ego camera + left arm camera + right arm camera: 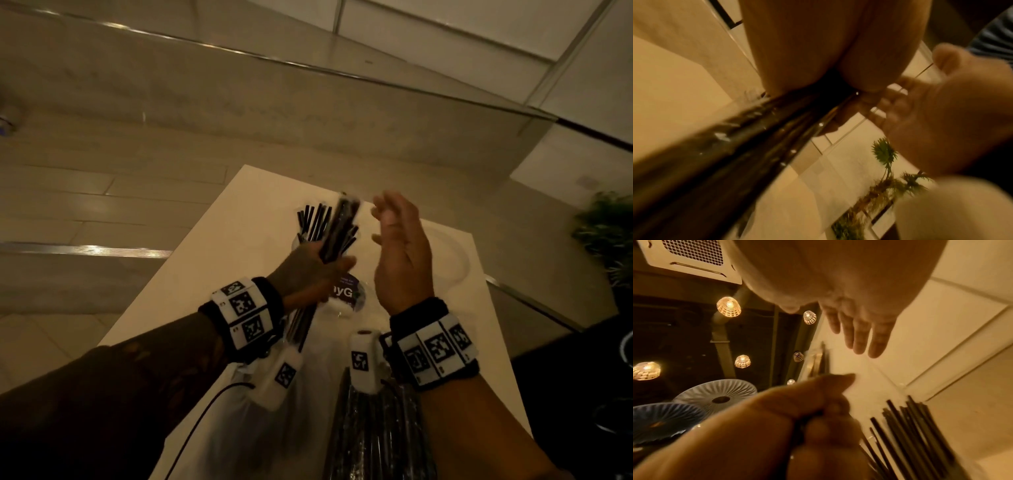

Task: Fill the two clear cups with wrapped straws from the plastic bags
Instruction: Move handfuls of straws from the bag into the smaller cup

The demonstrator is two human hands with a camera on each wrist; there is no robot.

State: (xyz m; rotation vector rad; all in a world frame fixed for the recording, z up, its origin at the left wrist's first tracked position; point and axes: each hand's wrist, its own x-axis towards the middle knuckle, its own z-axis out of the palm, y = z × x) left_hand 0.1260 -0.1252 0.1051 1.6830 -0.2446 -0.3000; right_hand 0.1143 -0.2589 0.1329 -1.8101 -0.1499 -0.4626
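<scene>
My left hand [318, 265] grips a bundle of black wrapped straws [339, 229] and holds it upright over the white table [191, 294]. Just behind the bundle, more black straws [313, 219] stand fanned in a clear cup [297, 244]. My right hand [394, 233] is raised beside the bundle, fingers relaxed and holding nothing. The left wrist view shows the gripped straws [760, 138] close up with the right hand [941, 123] beyond. In the right wrist view the right hand's fingers [861, 334] are spread above the left hand [797, 415] and the cup's straws [910, 426].
A plastic bag of black straws [373, 442] lies at the table's near edge, with a limp clear bag [253, 421] to its left. A round purple label [346, 293] sits under my hands. A faint clear round rim [460, 263] shows at right. A green plant [606, 233] stands right of the table.
</scene>
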